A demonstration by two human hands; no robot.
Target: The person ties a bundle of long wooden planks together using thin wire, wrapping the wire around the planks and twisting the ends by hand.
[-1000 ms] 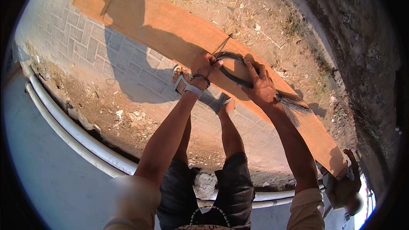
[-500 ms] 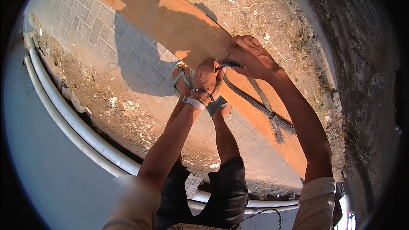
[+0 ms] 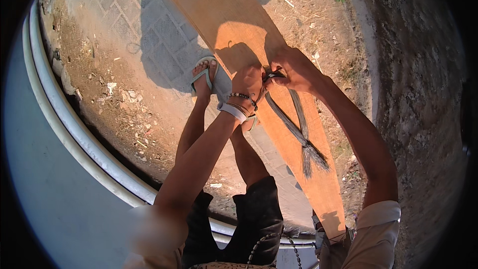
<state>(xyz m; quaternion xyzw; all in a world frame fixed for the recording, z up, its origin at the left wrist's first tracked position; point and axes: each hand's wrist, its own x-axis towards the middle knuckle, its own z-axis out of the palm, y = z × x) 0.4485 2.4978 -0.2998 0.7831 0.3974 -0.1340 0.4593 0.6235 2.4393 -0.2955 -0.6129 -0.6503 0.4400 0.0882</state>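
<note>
A looped bundle of thin dark strands, which looks like tie wire [image 3: 286, 119], lies along a long brown wooden board [image 3: 321, 189]. It is tied near its lower end, where the loose tips fan out. My left hand [image 3: 247, 82] grips the upper end of the bundle with curled fingers, at the board's left edge. Close against it, my right hand [image 3: 294, 69] pinches the same end with thumb and fingers. A short dark piece shows between the two hands. The exact hold of the fingertips is partly hidden.
The board slants from upper left to lower right over grey paving [image 3: 169, 35] and littered dirt [image 3: 129, 99]. My feet in sandals [image 3: 204, 74] stand beside its left edge. Pale pipes [image 3: 59, 104] curve along the left; a rough wall [image 3: 418, 94] rises at right.
The view has shifted, and the board now appears steeper. My right hand has come down and closed in on the bundle's upper end beside my left hand, which still grips it.
</note>
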